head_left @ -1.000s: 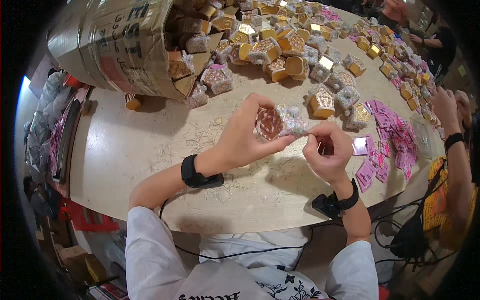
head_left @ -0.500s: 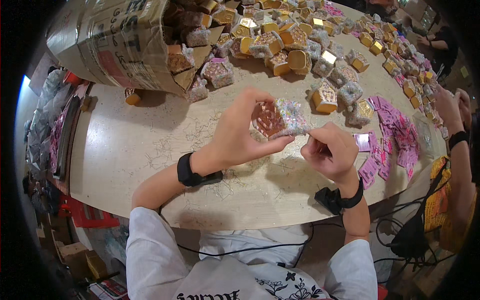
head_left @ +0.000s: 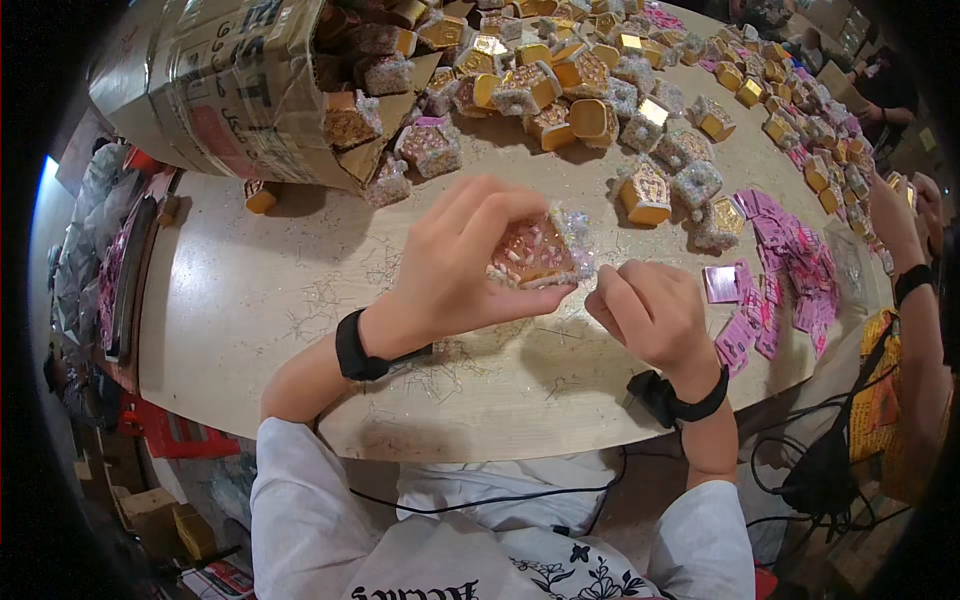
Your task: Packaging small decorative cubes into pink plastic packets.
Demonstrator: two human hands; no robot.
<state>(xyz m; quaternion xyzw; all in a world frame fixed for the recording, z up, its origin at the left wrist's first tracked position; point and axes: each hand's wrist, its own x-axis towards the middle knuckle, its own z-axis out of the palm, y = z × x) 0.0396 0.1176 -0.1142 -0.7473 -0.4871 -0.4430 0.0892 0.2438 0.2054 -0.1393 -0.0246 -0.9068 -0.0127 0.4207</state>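
My left hand grips a small house-shaped ornament between thumb and fingers. Its brown side carries pale and pink beads, and glittery clear beads cover its right edge. Just right of the ornament, my right hand is closed with its fingertips pinched together; anything between them is too small to make out. Thin short wire pieces lie scattered on the pale table under and beside my left wrist. A gold-based house ornament stands beyond my right hand.
An open cardboard box lies on its side at the far left, ornaments in its mouth. A heap of similar ornaments spreads across the back. Pink printed tags are piled at the right. Another person's arm reaches in there.
My left hand has shifted slightly left with the ornament and turned it, showing more of the brown side. My right hand has rotated, its knuckles now uppermost, and sits slightly apart from the ornament.
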